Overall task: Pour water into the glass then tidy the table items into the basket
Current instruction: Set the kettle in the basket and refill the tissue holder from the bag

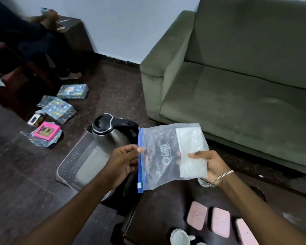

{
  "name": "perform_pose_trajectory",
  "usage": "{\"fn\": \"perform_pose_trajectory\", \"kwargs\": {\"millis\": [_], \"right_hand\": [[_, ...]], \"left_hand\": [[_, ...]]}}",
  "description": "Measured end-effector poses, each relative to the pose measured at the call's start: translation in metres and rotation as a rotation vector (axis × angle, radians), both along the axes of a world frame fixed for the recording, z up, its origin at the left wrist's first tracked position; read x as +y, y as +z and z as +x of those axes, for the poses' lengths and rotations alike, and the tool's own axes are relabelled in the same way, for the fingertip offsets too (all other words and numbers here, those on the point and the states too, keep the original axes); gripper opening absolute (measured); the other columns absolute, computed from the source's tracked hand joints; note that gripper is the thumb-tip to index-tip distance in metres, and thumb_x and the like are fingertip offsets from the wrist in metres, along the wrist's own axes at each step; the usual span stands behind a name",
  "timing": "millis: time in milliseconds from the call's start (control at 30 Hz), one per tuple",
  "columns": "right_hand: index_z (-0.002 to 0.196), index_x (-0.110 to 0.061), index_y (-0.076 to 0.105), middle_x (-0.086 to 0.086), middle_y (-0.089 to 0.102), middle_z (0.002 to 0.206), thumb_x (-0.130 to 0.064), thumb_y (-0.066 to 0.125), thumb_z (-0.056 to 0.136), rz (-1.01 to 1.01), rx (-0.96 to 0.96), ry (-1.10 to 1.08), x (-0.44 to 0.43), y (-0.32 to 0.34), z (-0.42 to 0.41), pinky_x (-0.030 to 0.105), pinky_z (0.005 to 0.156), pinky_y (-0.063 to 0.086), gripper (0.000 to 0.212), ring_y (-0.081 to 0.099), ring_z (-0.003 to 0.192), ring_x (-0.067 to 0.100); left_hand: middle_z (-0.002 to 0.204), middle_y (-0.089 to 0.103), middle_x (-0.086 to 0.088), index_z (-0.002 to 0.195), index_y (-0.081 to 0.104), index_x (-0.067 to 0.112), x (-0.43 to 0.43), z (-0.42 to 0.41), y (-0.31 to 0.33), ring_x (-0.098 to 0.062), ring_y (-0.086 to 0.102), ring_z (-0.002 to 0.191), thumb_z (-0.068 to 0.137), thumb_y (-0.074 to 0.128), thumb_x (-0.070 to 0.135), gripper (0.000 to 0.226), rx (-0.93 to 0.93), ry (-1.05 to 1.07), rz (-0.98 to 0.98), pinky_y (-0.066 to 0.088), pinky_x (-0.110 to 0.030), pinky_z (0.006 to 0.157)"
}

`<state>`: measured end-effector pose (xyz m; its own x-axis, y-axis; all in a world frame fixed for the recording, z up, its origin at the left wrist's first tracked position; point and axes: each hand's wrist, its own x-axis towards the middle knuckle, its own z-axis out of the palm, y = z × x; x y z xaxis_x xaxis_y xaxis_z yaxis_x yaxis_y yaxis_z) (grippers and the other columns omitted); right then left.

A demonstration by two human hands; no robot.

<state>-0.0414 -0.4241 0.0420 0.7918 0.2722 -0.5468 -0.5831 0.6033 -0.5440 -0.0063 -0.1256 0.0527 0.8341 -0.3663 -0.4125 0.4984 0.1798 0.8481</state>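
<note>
Both hands pinch a zip bag [159,156], left hand [125,161] at blue zip edge, right hand [212,165] on white pad w/in; light, floppy, slippery, so grip edges.

Both hands hold a clear zip bag [159,156] up over the dark bench [157,214], left hand [125,161] pinching its blue zipper edge, right hand [211,165] gripping the white packet end, with a steel kettle [109,135] standing in a clear plastic basket [69,167] just behind.
</note>
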Motion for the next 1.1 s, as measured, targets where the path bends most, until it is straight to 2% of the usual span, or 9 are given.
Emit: {"fn": "perform_pose_trajectory", "kwargs": {"millis": [233,333,400,433,533,633,767,967,1100], "right_hand": [[0.134,0.006,0.056,0.023,0.070,0.118,-0.003,0.070,0.075,-0.166,0.045,-0.162,-0.063,-0.012,-0.042,0.047,0.077,0.060,0.060,0.072,0.099,0.037],[0.152,-0.015,0.038,0.010,0.056,0.138,-0.024,0.079,0.086,-0.758,-0.031,-0.182,-0.076,-0.004,-0.064,0.041,0.099,0.051,0.078,0.061,0.118,0.025],[0.154,-0.025,0.032,0.002,0.047,0.136,-0.043,0.079,0.081,-1.251,-0.106,-0.279,-0.079,0.011,-0.084,0.037,0.108,0.041,0.089,0.048,0.123,0.018],[0.151,-0.027,0.038,0.000,0.049,0.131,-0.049,0.079,0.078,-1.330,-0.203,-0.346,-0.076,0.022,-0.092,0.034,0.105,0.041,0.087,0.049,0.120,0.016],[0.123,-0.031,0.064,-0.004,0.069,0.103,-0.056,0.079,0.076,-1.132,-0.414,-0.391,-0.070,0.058,-0.116,0.027,0.085,0.053,0.055,0.067,0.094,0.018],[0.107,-0.033,0.070,-0.005,0.072,0.089,-0.035,0.085,0.075,-1.123,-0.485,-0.331,-0.065,0.079,-0.127,0.028,0.076,0.058,0.035,0.069,0.079,0.016],[0.108,-0.031,0.069,-0.003,0.072,0.080,-0.002,0.076,0.081,-1.208,-0.381,-0.328,-0.081,0.083,-0.137,0.036,0.076,0.058,0.041,0.068,0.073,0.014],[0.119,-0.034,0.061,-0.007,0.066,0.081,-0.011,0.076,0.078,-1.344,-0.414,-0.183,-0.090,0.079,-0.151,0.025,0.070,0.055,0.050,0.066,0.073,0.011],[0.104,-0.030,0.059,-0.002,0.065,0.070,-0.006,0.071,0.075,-1.349,-0.396,-0.307,-0.093,0.079,-0.155,0.024,0.063,0.052,0.040,0.062,0.062,0.012]], "left_hand": [[0.088,0.065,-0.020,0.080,0.062,0.010,-0.092,-0.010,0.022,-0.024,0.066,0.076,0.089,0.074,0.018,0.017,-0.008,-0.104,-0.070,0.059,-0.034,0.074],[0.089,0.065,-0.019,0.081,0.063,0.007,-0.135,-0.022,0.032,-0.022,0.065,0.075,0.092,0.073,0.014,0.016,0.001,-0.144,-0.077,0.058,-0.033,0.074],[0.080,0.069,-0.013,0.079,0.064,0.010,-0.162,-0.031,0.038,-0.017,0.066,0.068,0.090,0.071,0.014,0.014,-0.001,-0.184,-0.068,0.059,-0.031,0.068],[0.079,0.069,-0.012,0.080,0.064,0.010,-0.172,-0.035,0.041,-0.017,0.066,0.066,0.089,0.071,0.015,0.012,-0.002,-0.195,-0.063,0.059,-0.032,0.067],[0.082,0.069,-0.017,0.086,0.063,0.007,-0.206,-0.051,0.046,-0.022,0.067,0.068,0.086,0.072,0.019,0.014,-0.004,-0.239,-0.032,0.058,-0.035,0.068],[0.081,0.068,-0.018,0.084,0.067,0.008,-0.231,-0.065,0.048,-0.025,0.064,0.069,0.084,0.073,0.022,0.016,0.007,-0.255,-0.029,0.055,-0.038,0.072],[0.088,0.071,-0.023,0.079,0.068,0.010,-0.247,-0.075,0.053,-0.027,0.069,0.076,0.084,0.075,0.025,0.017,-0.019,-0.285,0.028,0.059,-0.040,0.073],[0.067,0.064,-0.007,0.066,0.062,0.012,-0.261,-0.089,0.055,-0.016,0.067,0.065,0.081,0.078,0.025,0.025,-0.070,-0.284,0.082,0.059,-0.030,0.067],[0.077,0.071,-0.020,0.069,0.062,0.005,-0.265,-0.095,0.049,-0.022,0.071,0.074,0.087,0.077,0.012,0.025,-0.099,-0.243,0.165,0.061,-0.032,0.066]]}}
